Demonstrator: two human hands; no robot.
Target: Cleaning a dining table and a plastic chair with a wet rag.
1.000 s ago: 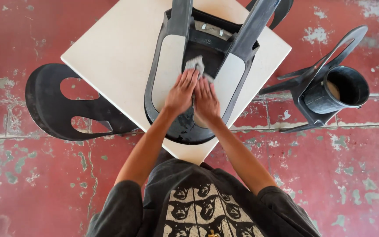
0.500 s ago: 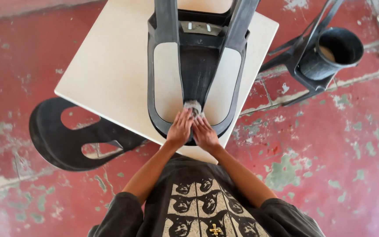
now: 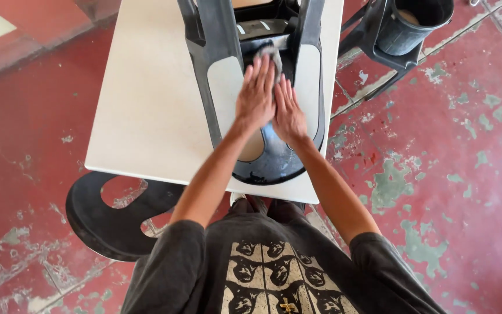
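Both hands have slid up the chair point(image 3: 274, 157) from its near rim toward its legs, left hand point(image 3: 255, 96) and right hand point(image 3: 289, 110) side by side, fingers spread flat, the left grip pressing a grey cloth point(image 3: 269, 55). The inverted chair lies on the white bench point(image 3: 146, 104); a second dark chair point(image 3: 114, 215) stands below the bench, a bucket point(image 3: 411, 23) beyond it. The cloth is mostly hidden, chair legs cut off.

no packages, labels, signs or screens in view

Dark grey chair point(image 3: 274, 157), cream table point(image 3: 146, 104), grey cloth point(image 3: 271, 55), worn red floor point(image 3: 454, 174).
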